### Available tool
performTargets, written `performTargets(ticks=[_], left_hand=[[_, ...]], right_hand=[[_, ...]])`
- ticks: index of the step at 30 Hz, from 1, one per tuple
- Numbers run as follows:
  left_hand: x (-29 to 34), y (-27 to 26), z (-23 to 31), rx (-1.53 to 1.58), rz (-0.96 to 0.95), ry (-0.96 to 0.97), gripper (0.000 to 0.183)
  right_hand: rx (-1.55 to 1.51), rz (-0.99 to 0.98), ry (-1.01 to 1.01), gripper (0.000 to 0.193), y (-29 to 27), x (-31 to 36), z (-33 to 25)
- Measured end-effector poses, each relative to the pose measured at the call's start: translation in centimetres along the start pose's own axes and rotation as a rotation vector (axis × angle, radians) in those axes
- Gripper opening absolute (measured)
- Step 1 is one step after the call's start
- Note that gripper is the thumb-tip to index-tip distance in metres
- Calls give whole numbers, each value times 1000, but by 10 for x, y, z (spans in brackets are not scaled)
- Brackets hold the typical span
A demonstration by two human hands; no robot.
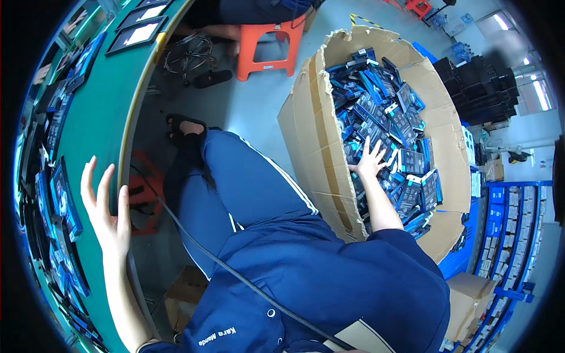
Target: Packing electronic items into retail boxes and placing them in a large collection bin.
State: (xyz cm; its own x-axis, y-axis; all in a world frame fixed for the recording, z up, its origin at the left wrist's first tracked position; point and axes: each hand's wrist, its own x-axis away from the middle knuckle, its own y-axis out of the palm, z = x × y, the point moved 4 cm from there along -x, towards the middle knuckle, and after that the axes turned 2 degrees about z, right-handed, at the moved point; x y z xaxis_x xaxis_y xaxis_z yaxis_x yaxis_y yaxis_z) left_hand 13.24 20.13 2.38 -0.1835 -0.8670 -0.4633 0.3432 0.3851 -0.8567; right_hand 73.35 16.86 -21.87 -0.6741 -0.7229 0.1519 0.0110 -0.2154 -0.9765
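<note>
My right hand (371, 161) reaches into a large cardboard box (315, 123) on my right, its fingers spread over a heap of flat black-and-blue product boxes (372, 112). Nothing is gripped in it; whether the fingertips touch the packages I cannot tell. On the other side, my left hand (108, 217) is raised above the edge of the green worktable (109, 112), fingers apart and empty. Closest to it on the table lie more flat black-and-blue boxes (63, 200), in a long untidy row.
Across the floor stands an orange plastic stool (271, 50), near another seated person (259, 12). Black stacked crates (479, 88) rise behind the cardboard box. Blue shelving (512, 229) with small items is at the right. A dark cable (235, 273) crosses in front of my body.
</note>
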Motion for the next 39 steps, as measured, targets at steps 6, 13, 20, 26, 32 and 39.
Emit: performTargets(ticks=[6,13,20,26,32,39], left_hand=[[4,3,-10,-73,-57,0,41],[-4,11,-12,21,-116,-99,39],[5,12,-16,16,-126,-107,34],[-19,0,21,-48,2,200,36],[-97,29,156,955,-118,327,120],[-91,45,72,1254,-278,-507,53]], right_hand=[[130,14,-362,137,1,-10,23],[176,517,-540,83,23,-26,53],[-53,357,-376,74,-25,-74,28],[-885,810,-279,67,-172,-33,13],[-1958,-145,-846,66,-305,118,-112],[-1915,-35,-795,66,-249,48,-113]])
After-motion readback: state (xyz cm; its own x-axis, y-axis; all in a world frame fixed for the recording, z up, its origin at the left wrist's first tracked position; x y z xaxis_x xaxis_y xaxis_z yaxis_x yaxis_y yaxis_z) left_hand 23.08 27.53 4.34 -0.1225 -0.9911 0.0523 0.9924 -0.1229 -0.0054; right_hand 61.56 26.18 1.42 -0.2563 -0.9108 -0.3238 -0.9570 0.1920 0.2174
